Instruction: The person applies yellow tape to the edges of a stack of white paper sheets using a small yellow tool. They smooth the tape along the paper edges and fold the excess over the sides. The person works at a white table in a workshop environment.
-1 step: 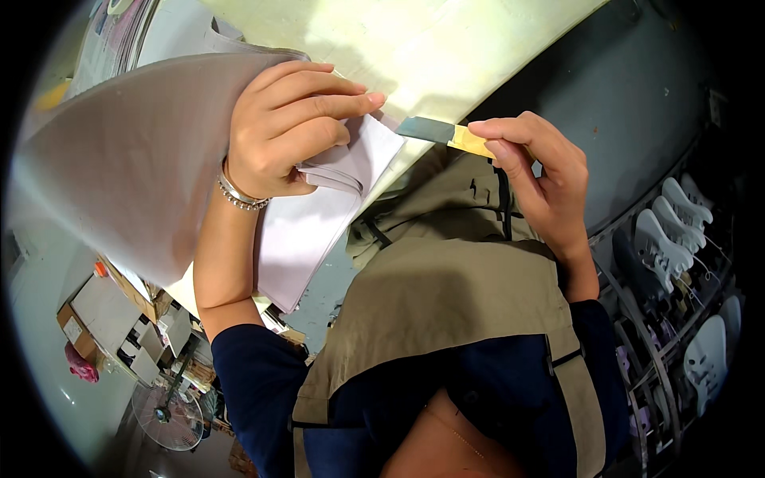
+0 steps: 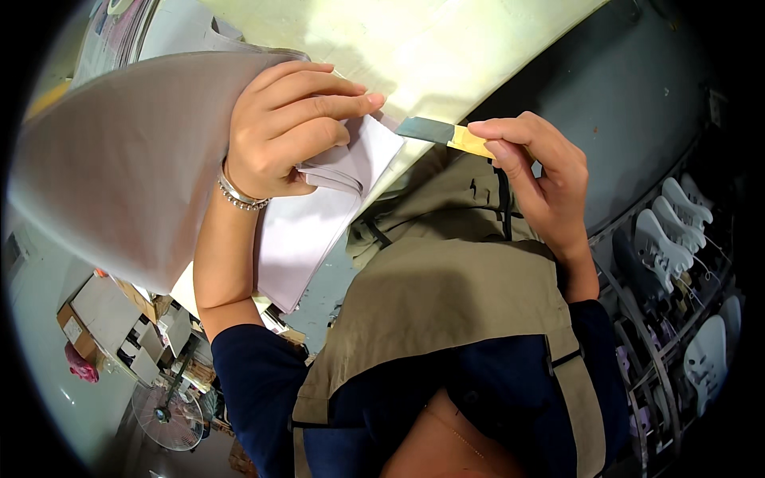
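Observation:
My left hand [image 2: 291,131] is closed over a stack of thin, pale pinkish-grey sheets [image 2: 307,231], which are folded over beneath its fingers at the table's edge. A large sheet [image 2: 127,159] of similar colour curves up and hangs out to the left, behind that wrist. Between thumb and fingertips, my right hand [image 2: 538,163] pinches the yellow handle of a flat-bladed knife [image 2: 426,129]. The knife's dark blade points left, and its end meets the pale corner of the folded sheets; whether it cuts into them I cannot tell.
The pale yellow table [image 2: 430,48] slants across the top. More stacked sheets [image 2: 179,36] lie on it at the far left. At right stands a metal rack [image 2: 653,350] with white shoe-shaped forms [image 2: 665,247]. A fan [image 2: 169,416] and boxes [image 2: 80,338] are at lower left.
The large sheet's left part has sagged slightly down and to the left. Both hands and the knife look the same.

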A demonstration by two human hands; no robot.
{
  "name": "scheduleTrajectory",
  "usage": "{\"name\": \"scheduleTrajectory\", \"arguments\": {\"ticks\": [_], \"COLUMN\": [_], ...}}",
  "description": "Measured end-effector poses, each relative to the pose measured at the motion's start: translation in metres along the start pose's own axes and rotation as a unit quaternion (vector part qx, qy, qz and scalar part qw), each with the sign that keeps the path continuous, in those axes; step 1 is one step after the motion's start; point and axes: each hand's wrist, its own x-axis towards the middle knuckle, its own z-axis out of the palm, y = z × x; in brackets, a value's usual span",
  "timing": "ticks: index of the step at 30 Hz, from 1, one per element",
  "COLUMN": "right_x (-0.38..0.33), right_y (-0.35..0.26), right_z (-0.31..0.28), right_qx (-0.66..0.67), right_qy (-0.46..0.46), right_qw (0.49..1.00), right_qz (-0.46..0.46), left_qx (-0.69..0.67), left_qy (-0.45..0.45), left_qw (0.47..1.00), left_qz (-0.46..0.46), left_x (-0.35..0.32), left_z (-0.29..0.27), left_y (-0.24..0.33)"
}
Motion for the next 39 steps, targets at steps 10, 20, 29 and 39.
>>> {"name": "scheduleTrajectory", "arguments": {"ticks": [10, 20, 29, 39], "right_x": [0.000, 0.000, 0.002, 0.018], "right_y": [0.001, 0.001, -0.005, -0.013], "right_z": [0.001, 0.001, 0.002, 0.059], "right_qx": [-0.010, -0.004, 0.031, -0.098], "right_qy": [0.008, 0.018, 0.027, 0.021], "right_qw": [1.000, 1.000, 0.998, 0.994], "right_qz": [-0.008, 0.001, 0.036, -0.045], "left_qx": [0.006, 0.004, -0.008, -0.016], "left_qy": [0.005, 0.024, 0.024, 0.035], "left_qw": [1.000, 1.000, 1.000, 0.999], "left_qz": [0.001, -0.009, -0.003, 0.000], "left_x": [-0.001, 0.007, 0.005, 0.005], "left_z": [-0.001, -0.003, -0.005, -0.004], "left_y": [0.000, 0.005, 0.003, 0.002]}}
